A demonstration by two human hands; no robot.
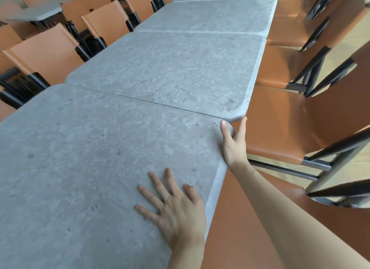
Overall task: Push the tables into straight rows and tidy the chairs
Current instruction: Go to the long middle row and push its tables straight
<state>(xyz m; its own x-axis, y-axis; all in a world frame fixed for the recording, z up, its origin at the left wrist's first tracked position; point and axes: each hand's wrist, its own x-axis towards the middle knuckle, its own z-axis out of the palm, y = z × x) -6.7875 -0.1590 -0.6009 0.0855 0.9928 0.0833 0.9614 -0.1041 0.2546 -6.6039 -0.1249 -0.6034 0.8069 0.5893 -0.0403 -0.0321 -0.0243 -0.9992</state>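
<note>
A row of grey stone-look tables runs away from me. My left hand [176,206] lies flat with spread fingers on the nearest table [90,158], close to its right edge. My right hand [234,142] grips that table's far right corner, thumb on top and the other fingers below the edge, one fingertip reaching the corner of the second table [170,72]. A thin dark gap separates the two tops, and the second table's right edge sits slightly further right than the nearest one's. Orange chairs with black frames line both sides.
On the right, chair seats [280,132] sit tucked close against the table edges, with black chair frames [328,160] beyond over a wooden floor. On the left stand several chair backs [44,54] and another grey table [38,13] further off.
</note>
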